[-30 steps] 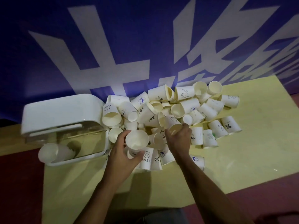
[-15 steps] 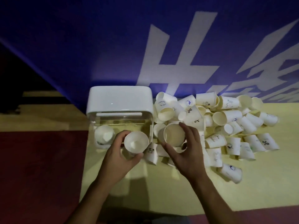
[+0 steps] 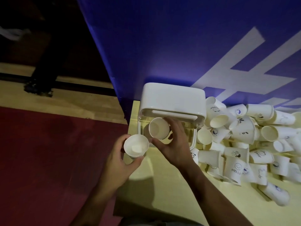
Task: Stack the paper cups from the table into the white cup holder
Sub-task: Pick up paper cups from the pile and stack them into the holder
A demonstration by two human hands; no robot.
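Yellow table (image 3: 162, 185) before a blue banner (image 3: 162, 46), white cup holder (image 3: 172, 98) at its far left corner.
The right hand (image 3: 174, 144) pinches a paper cup (image 3: 158, 130) at the holder's mouth, apparently to nest it inside; the left hand (image 3: 117, 162) grips a second cup (image 3: 136, 145), held ready; loose cups (image 3: 244, 144) lie rightward.

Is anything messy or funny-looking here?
Yes. The paper cups lie tipped every way in a jumbled heap on the yellow table, just right of the white cup holder, instead of being stacked. Nothing looks spilled or torn, as far as the dim picture shows.
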